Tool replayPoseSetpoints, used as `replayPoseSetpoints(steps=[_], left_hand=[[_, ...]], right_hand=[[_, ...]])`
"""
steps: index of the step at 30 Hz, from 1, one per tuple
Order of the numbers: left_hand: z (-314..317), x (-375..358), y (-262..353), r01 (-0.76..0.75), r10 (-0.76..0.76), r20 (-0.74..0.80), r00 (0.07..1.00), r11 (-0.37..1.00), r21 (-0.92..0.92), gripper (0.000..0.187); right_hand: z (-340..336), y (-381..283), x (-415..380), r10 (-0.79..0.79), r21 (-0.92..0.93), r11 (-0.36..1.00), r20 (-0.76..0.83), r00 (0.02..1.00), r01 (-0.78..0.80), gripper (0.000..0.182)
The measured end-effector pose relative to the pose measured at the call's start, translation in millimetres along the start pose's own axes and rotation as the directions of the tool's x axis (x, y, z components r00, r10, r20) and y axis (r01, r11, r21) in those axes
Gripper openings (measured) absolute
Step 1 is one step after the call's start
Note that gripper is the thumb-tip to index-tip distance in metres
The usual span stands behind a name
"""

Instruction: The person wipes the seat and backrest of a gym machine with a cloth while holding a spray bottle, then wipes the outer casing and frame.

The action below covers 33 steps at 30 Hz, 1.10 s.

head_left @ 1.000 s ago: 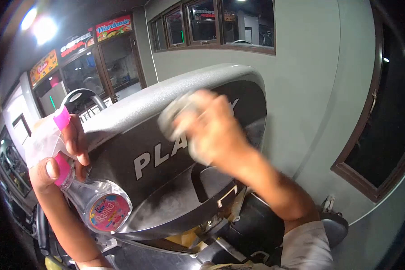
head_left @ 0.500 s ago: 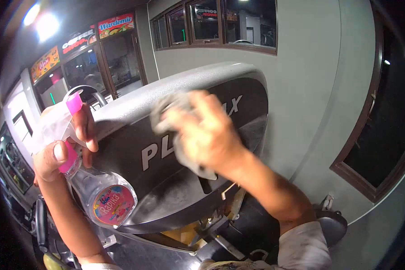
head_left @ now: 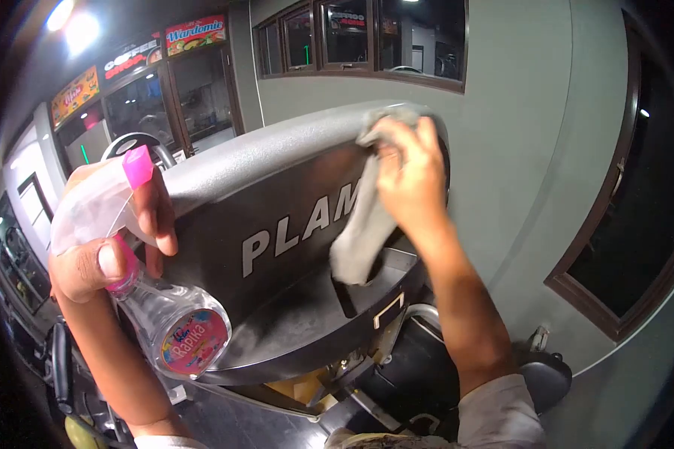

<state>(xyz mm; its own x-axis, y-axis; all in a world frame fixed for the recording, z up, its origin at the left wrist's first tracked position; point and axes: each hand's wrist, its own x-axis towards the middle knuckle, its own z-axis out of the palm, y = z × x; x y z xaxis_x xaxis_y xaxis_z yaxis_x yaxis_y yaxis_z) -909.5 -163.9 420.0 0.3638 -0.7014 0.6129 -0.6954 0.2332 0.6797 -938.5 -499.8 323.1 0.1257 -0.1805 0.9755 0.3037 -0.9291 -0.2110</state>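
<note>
My left hand (head_left: 90,262) is wrapped round the neck of a clear spray bottle (head_left: 157,307) with a white and pink trigger head and a round pink label. The bottle tilts in front of the left end of a machine's dark panel (head_left: 210,232), which carries the letters "PLAM". In my right hand (head_left: 412,172) is a grey cloth (head_left: 363,232), bunched at the fingers and hanging down. That hand is at the panel's upper right, by the silver top edge (head_left: 269,157), and the cloth covers the end of the lettering.
Below the panel is a dark ledge (head_left: 292,337) with metal frame parts under it. A grey wall (head_left: 517,150) with brown-framed windows stands behind and to the right. A black padded part (head_left: 547,378) sits at lower right. Shop signs (head_left: 131,60) hang at the back left.
My right hand has moved right and up with the cloth, from the middle of the lettering to the panel's upper right corner. My left hand still holds the bottle in nearly the same place.
</note>
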Motion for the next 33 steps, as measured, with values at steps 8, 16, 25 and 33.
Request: replayPoseSetpoints(steps=[8, 16, 25, 33], left_hand=[[-9.4, 10.3, 0.8, 0.071, -0.069, 0.085, 0.994, 0.997, -0.013, 0.057], [-12.9, 2.2, -0.3, 0.009, -0.007, 0.039, 0.999, 0.998, -0.056, 0.051], [-19.9, 3.2, -2.3, -0.020, 0.031, 0.128, 0.991, 0.996, -0.087, 0.053], [-21.7, -4.3, -1.6, -0.095, 0.141, 0.135, 0.981, 0.950, -0.297, 0.072]], right_hand=[[16.0, -76.4, -13.3, -0.156, 0.258, 0.957, 0.065, 0.986, 0.134, 0.022], [5.2, -21.8, 2.1, 0.142, 0.056, 0.989, -0.040, 0.989, -0.140, 0.020], [17.2, -100.8, -33.7, -0.216, 0.304, 0.938, 0.126, 0.968, 0.169, 0.033], [15.5, -89.9, -27.7, 0.100, 0.014, 0.995, -0.026, 0.995, -0.099, 0.024]])
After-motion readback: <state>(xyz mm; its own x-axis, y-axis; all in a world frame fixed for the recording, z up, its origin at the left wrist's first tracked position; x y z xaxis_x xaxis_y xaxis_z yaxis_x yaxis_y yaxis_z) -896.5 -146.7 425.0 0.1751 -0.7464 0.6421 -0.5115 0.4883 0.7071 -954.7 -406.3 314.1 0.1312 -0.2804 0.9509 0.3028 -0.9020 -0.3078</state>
